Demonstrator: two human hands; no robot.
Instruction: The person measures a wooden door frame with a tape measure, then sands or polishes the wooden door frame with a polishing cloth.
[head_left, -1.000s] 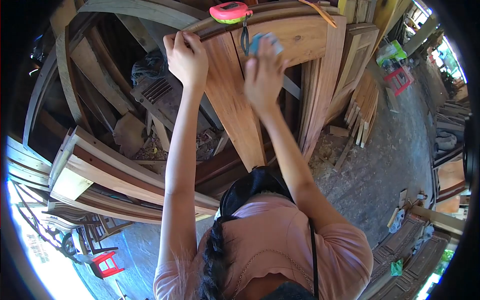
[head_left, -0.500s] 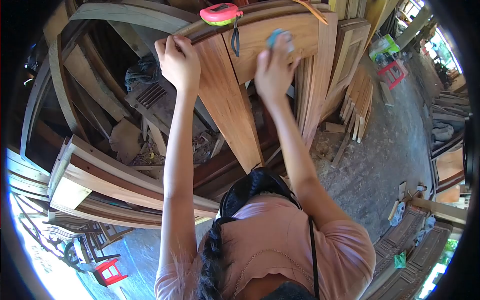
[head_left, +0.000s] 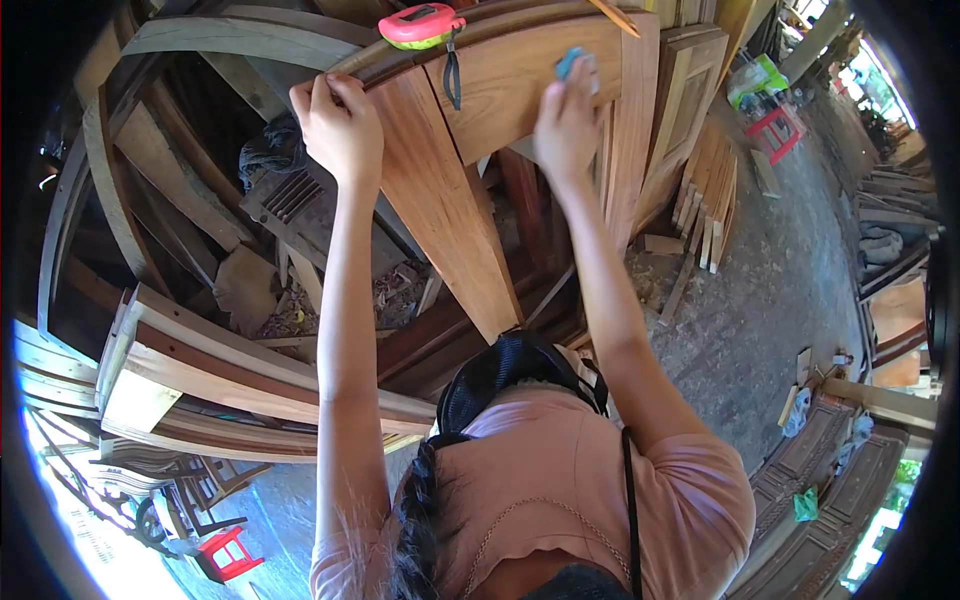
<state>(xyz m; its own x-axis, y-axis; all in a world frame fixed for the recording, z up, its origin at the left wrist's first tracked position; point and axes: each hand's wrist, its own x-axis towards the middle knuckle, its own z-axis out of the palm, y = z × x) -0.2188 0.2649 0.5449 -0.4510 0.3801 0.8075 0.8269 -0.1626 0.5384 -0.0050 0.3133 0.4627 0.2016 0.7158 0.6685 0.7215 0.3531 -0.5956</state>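
Note:
A wooden door frame (head_left: 430, 170) with a wide curved top rail (head_left: 510, 85) stands in front of me. My left hand (head_left: 342, 130) is closed over the frame's upper left corner, fingers curled on the edge. Over the right part of the rail, my right hand (head_left: 568, 135), slightly blurred, presses a small folded blue piece (head_left: 570, 63) against the wood. A pink and green tape measure (head_left: 418, 27) rests on the top edge between my hands, its black strap hanging down over the rail. An orange pencil (head_left: 614, 16) lies at the top right edge.
Curved wooden parts (head_left: 240, 385) are stacked at left. Beside the frame on the right lean a panelled door (head_left: 672, 120) and several wooden strips (head_left: 708, 195). Red stools (head_left: 228, 553) stand on the concrete floor (head_left: 750, 300). Carved panels (head_left: 800, 490) lie at lower right.
My right hand has slid to the right along the rail with the blue piece. My left hand keeps its hold on the corner. The whole view has shifted slightly.

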